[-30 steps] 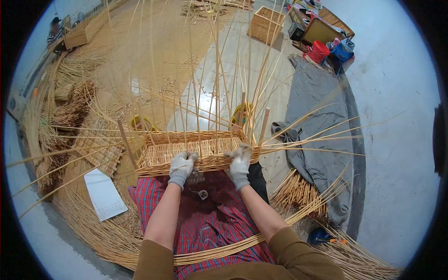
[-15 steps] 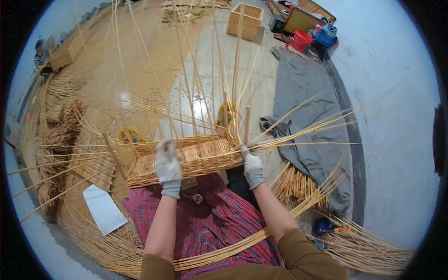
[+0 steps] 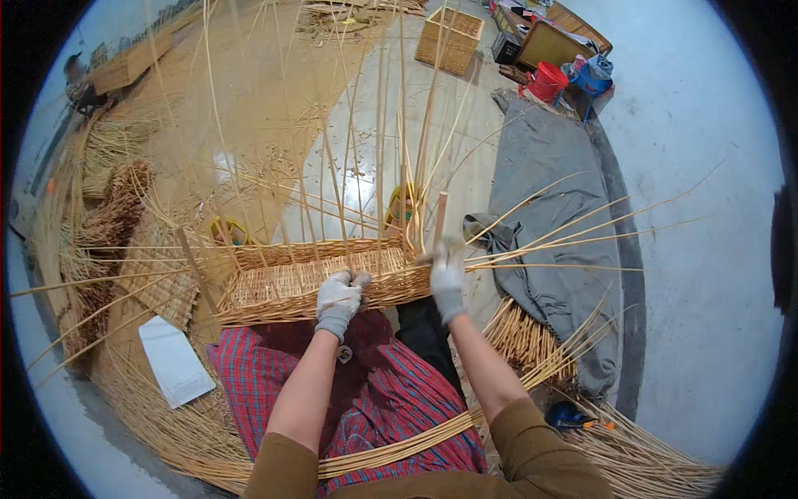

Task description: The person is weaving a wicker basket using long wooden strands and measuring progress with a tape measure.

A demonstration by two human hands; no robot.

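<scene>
A half-woven wicker basket (image 3: 320,279) sits at the centre of the frame, just above the person's lap, its long upright stakes (image 3: 374,133) fanning toward the top edge. The left hand (image 3: 339,299), in a grey-white work glove, rests on the basket's near rim at mid-frame; its fingers are curled tight over the woven edge, gripping it. That forearm rises bare from the lower centre, elbow bent, with a brown sleeve at the bottom edge.

The right hand (image 3: 447,274), gloved the same, is at the basket's right corner, slightly higher in the frame than the left. It is blurred, so I cannot tell for certain how the fingers lie; they appear closed about the base of a thick wooden corner post (image 3: 439,218) that stands upright above the hand. Loose willow rods (image 3: 573,241) run out from that corner toward the right of the frame, across a grey cloth (image 3: 549,166) on the floor.

A red plaid cloth (image 3: 391,399) covers the lap below the basket. A white sheet (image 3: 173,362) lies at lower left, and a red bucket (image 3: 547,81) stands at upper right.
</scene>
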